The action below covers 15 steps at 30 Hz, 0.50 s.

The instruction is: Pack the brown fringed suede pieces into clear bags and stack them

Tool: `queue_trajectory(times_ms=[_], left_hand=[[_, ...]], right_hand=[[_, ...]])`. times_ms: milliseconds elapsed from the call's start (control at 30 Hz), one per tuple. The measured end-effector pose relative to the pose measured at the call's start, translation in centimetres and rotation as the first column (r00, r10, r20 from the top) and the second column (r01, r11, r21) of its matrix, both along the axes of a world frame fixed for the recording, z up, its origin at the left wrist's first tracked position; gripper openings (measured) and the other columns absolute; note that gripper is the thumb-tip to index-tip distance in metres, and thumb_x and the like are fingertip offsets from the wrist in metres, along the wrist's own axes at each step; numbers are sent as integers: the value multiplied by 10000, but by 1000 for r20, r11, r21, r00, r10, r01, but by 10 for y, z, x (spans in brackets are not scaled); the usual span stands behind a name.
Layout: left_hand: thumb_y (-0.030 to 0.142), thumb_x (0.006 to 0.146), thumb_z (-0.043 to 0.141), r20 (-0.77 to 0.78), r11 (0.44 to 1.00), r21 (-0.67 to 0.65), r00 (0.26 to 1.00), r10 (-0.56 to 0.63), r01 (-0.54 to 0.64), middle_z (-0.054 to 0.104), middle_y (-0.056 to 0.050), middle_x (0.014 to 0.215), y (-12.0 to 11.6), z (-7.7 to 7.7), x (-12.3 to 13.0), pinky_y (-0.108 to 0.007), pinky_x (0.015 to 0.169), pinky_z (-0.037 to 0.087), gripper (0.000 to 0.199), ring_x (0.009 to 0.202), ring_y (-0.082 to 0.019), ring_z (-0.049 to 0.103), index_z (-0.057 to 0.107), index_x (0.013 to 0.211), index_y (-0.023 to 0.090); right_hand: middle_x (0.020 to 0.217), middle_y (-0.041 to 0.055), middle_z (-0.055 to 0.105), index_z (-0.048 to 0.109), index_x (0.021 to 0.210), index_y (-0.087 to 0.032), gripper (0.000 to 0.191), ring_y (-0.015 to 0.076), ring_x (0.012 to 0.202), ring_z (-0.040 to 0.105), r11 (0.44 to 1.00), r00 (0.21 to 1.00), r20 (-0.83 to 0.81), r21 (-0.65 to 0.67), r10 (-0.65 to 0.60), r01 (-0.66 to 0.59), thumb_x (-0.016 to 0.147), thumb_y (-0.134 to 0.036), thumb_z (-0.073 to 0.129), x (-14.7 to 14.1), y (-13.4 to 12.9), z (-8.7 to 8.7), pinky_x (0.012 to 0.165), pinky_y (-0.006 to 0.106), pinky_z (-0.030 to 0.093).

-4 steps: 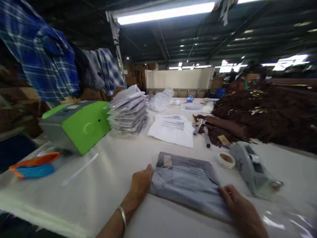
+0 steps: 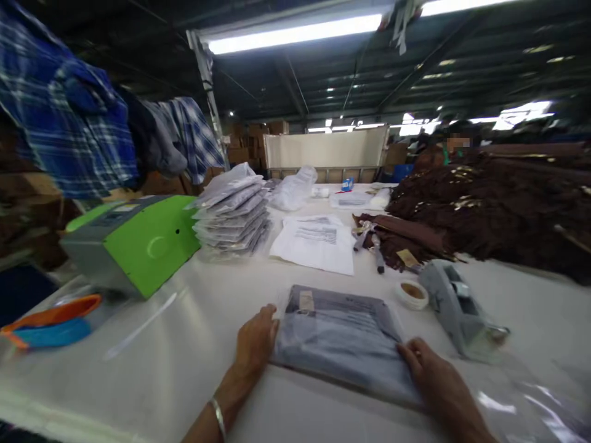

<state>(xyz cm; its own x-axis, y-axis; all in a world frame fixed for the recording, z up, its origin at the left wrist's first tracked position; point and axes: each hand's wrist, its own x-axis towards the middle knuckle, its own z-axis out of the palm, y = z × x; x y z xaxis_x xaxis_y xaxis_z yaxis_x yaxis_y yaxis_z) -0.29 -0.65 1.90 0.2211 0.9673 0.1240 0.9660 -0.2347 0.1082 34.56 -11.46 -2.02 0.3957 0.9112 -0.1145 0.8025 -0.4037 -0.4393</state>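
Note:
A folded grey garment in a clear plastic bag [image 2: 341,344] lies on the white table, a beige tag at its upper left. My left hand [image 2: 256,338], with a silver bangle at the wrist, is at the bag's left edge, fingers together against it. On the right side, my right hand [image 2: 431,375] pinches the bag's edge between thumb and fingers. Just beyond the bag's right corner are a roll of tape [image 2: 412,295] and a grey tape dispenser [image 2: 462,314]. Farther back lies a white printed plastic sheet [image 2: 314,243].
A stack of bagged garments [image 2: 231,212] stands beside a green and grey machine [image 2: 152,243]. Orange and blue items [image 2: 55,332] lie at the left. Brown garments [image 2: 498,215] are heaped at the right, with a person behind. Plaid shirts [image 2: 78,117] hang upper left.
The whole view has shifted slightly, so things sit a little farther left. Both hands stay at the bag's edges.

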Motion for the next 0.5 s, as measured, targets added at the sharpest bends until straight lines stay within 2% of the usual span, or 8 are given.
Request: queue_trajectory(times_ms=[67, 133, 200, 233, 267, 333, 433, 500], left_hand=[[188, 987, 352, 88, 969, 215, 985, -147, 126, 667, -87, 1130, -13, 7, 14, -365, 940, 480, 278, 1069, -212, 620, 552, 1180, 206], [191, 984, 349, 121, 850, 406, 902, -414, 335, 646, -84, 1197, -30, 8, 38, -392, 1008, 440, 306, 1158, -215, 569, 547, 1216, 214], [264, 974, 414, 59, 709, 414, 760, -647, 571, 573, -60, 1342, -47, 0, 67, -446, 1079, 386, 355, 1294, -237, 464, 481, 1323, 248], [356, 952, 479, 24, 674, 352, 713, -701, 650, 494, -44, 1433, -53, -8, 80, -511, 1112, 338, 442, 1360, -271, 383, 419, 1383, 279], [445, 915, 534, 4, 660, 288, 688, -725, 694, 414, -38, 1498, -57, -16, 91, -573, 1120, 303, 565, 1396, -306, 320, 350, 1430, 306], [551, 845, 599, -10, 673, 183, 686, -728, 717, 297, -33, 1560, -57, -34, 104, -659, 1115, 246, 765, 1426, -350, 238, 225, 1481, 346], [559, 822, 626, -7, 693, 120, 699, -715, 711, 223, -21, 1585, -49, -52, 108, -694, 1117, 189, 863, 1446, -360, 168, 121, 1497, 372], [544, 811, 647, -10, 690, 116, 696, -718, 714, 224, -25, 1584, -45, -57, 106, -696, 1115, 182, 888, 1443, -369, 172, 109, 1497, 375]], right_hand=[[731, 78, 677, 412, 774, -267, 312, 299, 767, 672, 1000, 1000, 14, 2, 14, -14, 904, -502, 252, -1, 1, 3, 682, 360, 413], [730, 74, 680, 428, 777, -264, 291, 286, 762, 673, 1000, 1000, 21, 13, 20, -20, 918, -472, 280, -2, 3, 6, 674, 346, 408], [737, 72, 688, 444, 787, -261, 274, 277, 768, 679, 1000, 999, 29, 26, 13, -14, 929, -444, 297, -4, 4, 7, 663, 332, 405], [741, 71, 692, 450, 794, -260, 265, 275, 772, 682, 999, 999, 36, 32, 9, -10, 931, -436, 306, -5, 4, 7, 654, 325, 402], [743, 70, 695, 455, 801, -259, 257, 275, 773, 684, 999, 999, 46, 33, 3, -5, 930, -434, 318, -5, 3, 6, 643, 319, 399], [737, 62, 698, 468, 818, -259, 243, 274, 757, 686, 999, 998, 67, 32, -22, 20, 919, -447, 351, -3, -1, 4, 618, 311, 390], [721, 39, 692, 513, 881, -269, 254, 264, 712, 675, 993, 995, 54, 88, -87, 82, 886, -492, 391, 9, -16, 7, 612, 314, 390], [725, 27, 690, 550, 938, -279, 318, 253, 691, 665, 969, 988, -4, 192, -157, 155, 860, -546, 396, 26, -29, 19, 625, 323, 405]])
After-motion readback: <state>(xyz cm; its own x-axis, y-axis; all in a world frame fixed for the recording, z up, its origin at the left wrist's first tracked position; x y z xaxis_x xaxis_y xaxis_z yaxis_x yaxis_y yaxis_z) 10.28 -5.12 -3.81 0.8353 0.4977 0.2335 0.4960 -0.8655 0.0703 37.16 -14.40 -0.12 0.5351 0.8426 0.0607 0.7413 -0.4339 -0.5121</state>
